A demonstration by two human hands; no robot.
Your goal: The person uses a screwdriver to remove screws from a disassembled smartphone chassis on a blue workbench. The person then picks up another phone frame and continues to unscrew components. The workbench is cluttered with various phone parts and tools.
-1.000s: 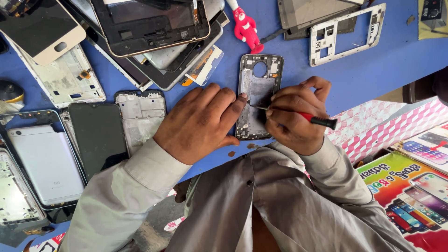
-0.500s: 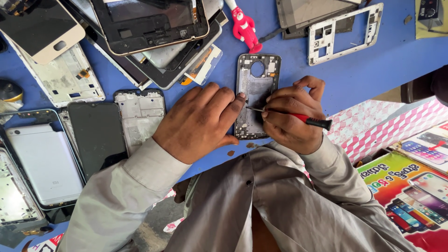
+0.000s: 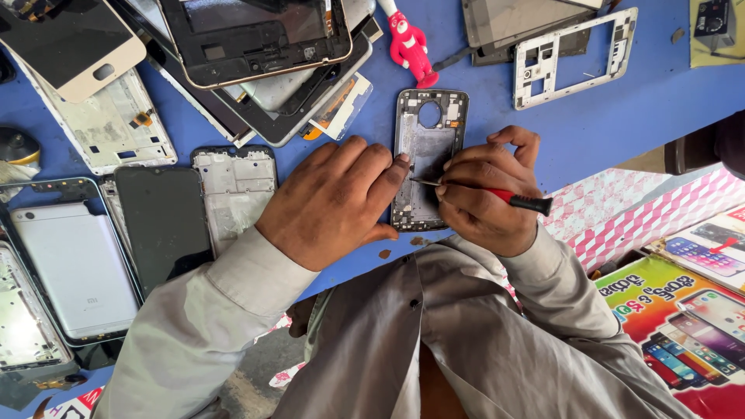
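A grey phone frame lies on the blue counter, close to its near edge. The left hand rests flat beside the frame, fingertips pressing its left side, not closed around anything. The right hand is closed on a red-handled screwdriver, whose thin tip touches the frame's middle.

Just beyond the frame stands a red toy figure. To the right of the toy lies a white frame with a dark panel partly over it. Toward the far left corner a heap of overlapping parts is topped by a dark chassis, with a cream-edged screen beside it. Left of the left hand lie a pale frame, a black screen, and a silver phone back; the forearm covers their near ends. A yellowish card carrying a small dark part sits at the far right corner.

Below the counter's right end are a pink-and-white checked sheet and colourful posters picturing phones.
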